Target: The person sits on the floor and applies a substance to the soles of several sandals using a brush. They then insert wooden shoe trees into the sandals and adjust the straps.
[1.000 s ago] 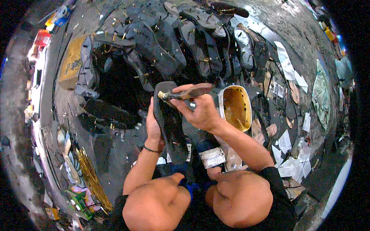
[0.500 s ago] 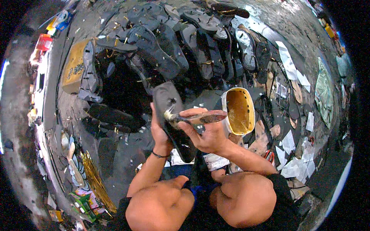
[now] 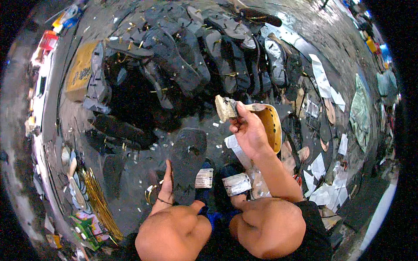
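Note:
In my right hand (image 3: 252, 132) is a brush (image 3: 225, 108), gripped between thumb and fingers. Its pale, clumped bristles point left and its handle extends right, across the near side of a white tub (image 3: 278, 122) with a yellowish, stained inside. My left hand (image 3: 166, 185) is low, by my left knee, its thumb straight along the left edge of a dark shoe sole (image 3: 189, 152). The other left fingers are hidden beneath the sole. The brush and the sole are apart.
Many dark sandals (image 3: 174, 61) with small pegs lie piled ahead. On the left are a yellow block (image 3: 80, 74) and a bundle of golden strips (image 3: 100, 204). Scraps of white paper (image 3: 335, 187) and cut pieces lie on the right; a green plastic sheet (image 3: 359, 113) is beyond them.
My right hand has lifted the brush off the sole and moved it up and right, toward the tub. My left hand has lowered the sole toward my left knee.

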